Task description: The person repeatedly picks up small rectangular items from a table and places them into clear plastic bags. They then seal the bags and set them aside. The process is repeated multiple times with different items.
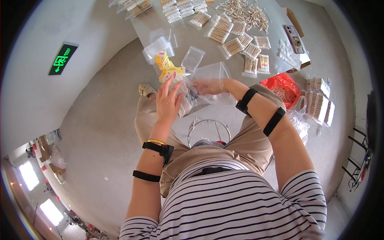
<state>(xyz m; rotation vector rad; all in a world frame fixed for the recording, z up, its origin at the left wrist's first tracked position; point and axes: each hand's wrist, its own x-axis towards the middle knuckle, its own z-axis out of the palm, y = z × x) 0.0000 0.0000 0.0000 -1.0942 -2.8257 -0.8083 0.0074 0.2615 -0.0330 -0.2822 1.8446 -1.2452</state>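
My left hand (167, 103) lies at the table's near edge, fingers stretched and spread. Its fingertips reach yellow-and-white printed paper cards (170, 72), and its right side meets crumpled clear plastic (186, 105). To the right, my right hand (209, 87) has its fingers curled on a large clear plastic bag (208, 73), partly seen through the film. What lies inside the plastic between my hands is hard to make out. Just beyond is a small clear zip bag (193, 58) lying flat. More clear bags (157, 50) are stacked beyond the yellow cards.
Packs of cotton swabs (233, 48) and a loose swab pile (246, 15) cover the far table (185, 34). A phone (294, 39) lies at the right edge. Below stand a red bag of swabs (282, 89) and stacked swab packs (319, 101). A round metal stool frame (209, 121) shows between my legs.
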